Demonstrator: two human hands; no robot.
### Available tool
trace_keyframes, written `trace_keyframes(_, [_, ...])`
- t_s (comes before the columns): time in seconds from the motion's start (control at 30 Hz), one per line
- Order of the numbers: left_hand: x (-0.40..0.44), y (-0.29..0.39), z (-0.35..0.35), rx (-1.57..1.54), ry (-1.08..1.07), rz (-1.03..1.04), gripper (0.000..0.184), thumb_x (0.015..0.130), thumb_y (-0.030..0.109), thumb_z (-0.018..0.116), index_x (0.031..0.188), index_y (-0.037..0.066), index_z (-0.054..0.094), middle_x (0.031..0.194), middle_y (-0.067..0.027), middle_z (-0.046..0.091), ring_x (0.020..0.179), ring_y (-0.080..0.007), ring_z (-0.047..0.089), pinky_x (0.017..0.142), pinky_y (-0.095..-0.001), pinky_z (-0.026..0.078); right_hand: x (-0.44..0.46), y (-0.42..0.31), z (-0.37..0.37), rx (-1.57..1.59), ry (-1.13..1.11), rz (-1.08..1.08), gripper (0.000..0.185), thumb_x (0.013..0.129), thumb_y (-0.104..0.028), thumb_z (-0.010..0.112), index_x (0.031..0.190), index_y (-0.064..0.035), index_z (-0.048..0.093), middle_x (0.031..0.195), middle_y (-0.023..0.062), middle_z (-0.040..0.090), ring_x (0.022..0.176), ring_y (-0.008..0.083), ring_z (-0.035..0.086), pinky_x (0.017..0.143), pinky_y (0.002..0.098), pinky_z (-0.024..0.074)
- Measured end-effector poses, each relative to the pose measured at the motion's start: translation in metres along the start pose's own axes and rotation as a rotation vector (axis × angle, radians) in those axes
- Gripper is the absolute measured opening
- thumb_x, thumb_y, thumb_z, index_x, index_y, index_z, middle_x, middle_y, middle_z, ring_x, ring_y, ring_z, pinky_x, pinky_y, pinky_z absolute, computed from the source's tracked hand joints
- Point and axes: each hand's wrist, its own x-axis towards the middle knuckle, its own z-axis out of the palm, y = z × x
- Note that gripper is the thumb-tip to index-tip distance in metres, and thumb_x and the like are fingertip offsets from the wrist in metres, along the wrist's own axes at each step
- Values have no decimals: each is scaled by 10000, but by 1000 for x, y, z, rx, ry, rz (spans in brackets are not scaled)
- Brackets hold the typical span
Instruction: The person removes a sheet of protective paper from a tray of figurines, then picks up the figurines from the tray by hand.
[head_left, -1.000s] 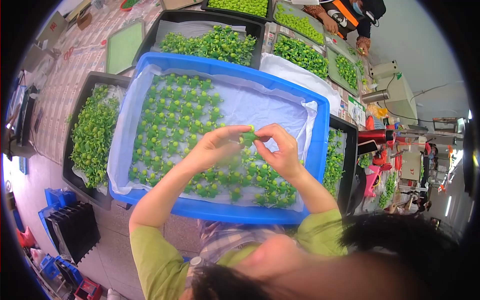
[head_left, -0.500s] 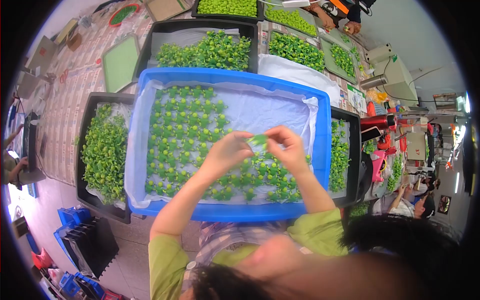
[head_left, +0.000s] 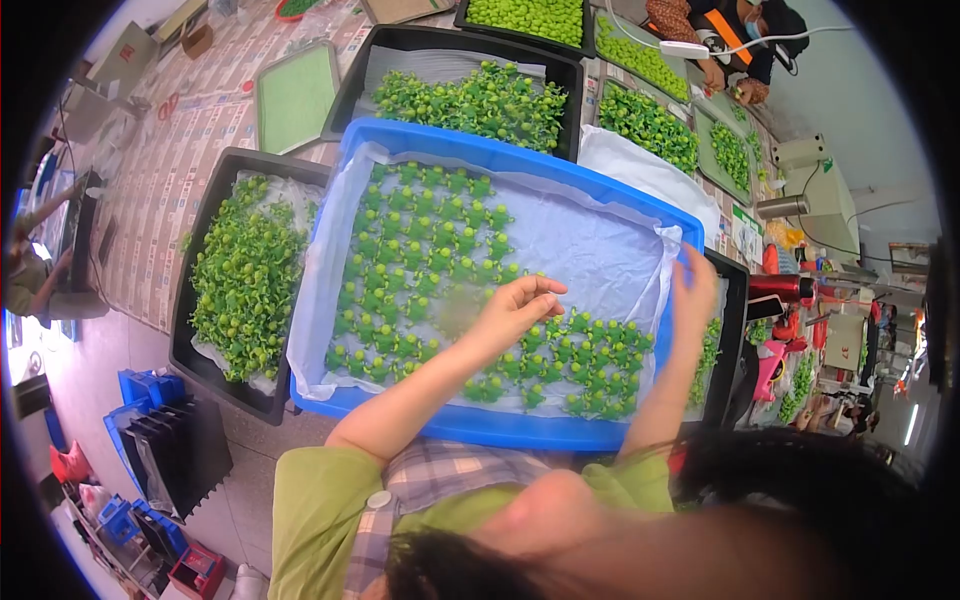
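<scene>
Centre stage it's the tub (head_left: 520,430), pieces (head_left: 427,222) in rows on the sheet (head_left: 580,235) inside, a left-hand tray (head_left: 222,378) alongside, a rear tray (head_left: 348,105) behind, a right-hand tray (head_left: 735,320) down the other side!

Left hand (head_left: 518,308) loosely curled, right hand (head_left: 694,290) blurred.

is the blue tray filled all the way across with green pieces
No, the white liner lies bare in the upper right of the blue tray, beyond the green pieces.
</scene>
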Motion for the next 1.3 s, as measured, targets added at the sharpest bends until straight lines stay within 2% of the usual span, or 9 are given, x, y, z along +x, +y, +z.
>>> trace_keyframes(0.1, [2, -2, -7, -120, 66, -26, 218, 851, 174, 482, 1023, 47, 525, 856, -29, 568, 825, -103, 529, 789, -268, 418, 16, -79, 71, 350, -469, -193, 194, 750, -99, 562, 940, -84, 600, 922, 88, 591, 799, 221, 583, 690, 312, 464])
trace_keyframes(0.13, [3, 0, -12, -236, 121, -52, 214, 847, 169, 486, 1020, 49, 524, 846, -26, 566, 814, -107, 531, 780, -275, 425, 20, -88, 105, 305, -483, -474, 202, 736, -111, 560, 934, -84, 590, 889, 87, 592, 784, 241, 582, 659, 337, 471])
trace_keyframes(0.3, [-4, 19, -46, -653, 299, -163, 249, 814, 143, 514, 1047, 65, 474, 864, -17, 536, 814, -129, 516, 747, -287, 443, 30, -138, 192, -44, -440, -682, 257, 711, -64, 519, 967, -89, 534, 812, 94, 589, 766, 263, 578, 644, 366, 469])
trace_keyframes(0.57, [-9, 13, -91, -702, 484, -137, 337, 804, 186, 536, 1101, 62, 436, 1033, -78, 497, 926, -175, 505, 855, -339, 419, 25, -143, 172, 216, -428, -547, 206, 709, -51, 496, 908, -85, 535, 779, 92, 588, 721, 276, 575, 611, 377, 461])
trace_keyframes(0.7, [-2, 7, -95, -954, 349, -265, 400, 822, 261, 516, 1152, 63, 408, 1112, -105, 454, 1022, -214, 469, 906, -380, 389, 6, -163, 132, 484, -754, -535, 232, 712, -49, 520, 936, -99, 554, 788, 91, 595, 692, 267, 579, 592, 344, 461])
trace_keyframes(0.73, [-4, 9, -98, -1040, 222, -177, 379, 836, 269, 495, 1141, 54, 428, 1065, -103, 490, 1001, -224, 490, 866, -379, 418, 11, -177, 114, 560, -1044, -444, 242, 726, -62, 525, 958, -118, 565, 785, 98, 599, 679, 251, 586, 583, 333, 463])
trace_keyframes(0.9, [-6, 20, -99, -988, 434, -180, 270, 843, 184, 489, 1064, 30, 486, 894, -77, 543, 860, -209, 543, 721, -316, 485, 33, -160, 179, 361, -591, -575, 238, 768, -104, 505, 997, -140, 558, 790, 87, 608, 679, 247, 596, 571, 346, 471])
trace_keyframes(1.13, [-10, 24, -110, -967, 520, -200, 247, 821, 159, 527, 1033, 34, 504, 875, -68, 546, 792, -173, 554, 592, -255, 492, 30, -167, 224, 35, -405, -693, 284, 711, -91, 555, 993, -116, 538, 706, 76, 589, 608, 242, 569, 555, 337, 440])
trace_keyframes(1.3, [-11, 24, -105, -836, 566, -190, 264, 817, 192, 540, 1034, 46, 504, 869, -64, 555, 779, -160, 557, 557, -248, 474, 30, -175, 173, 430, -739, -354, 309, 691, -92, 556, 998, -124, 530, 616, 39, 550, 527, 183, 554, 497, 294, 423])
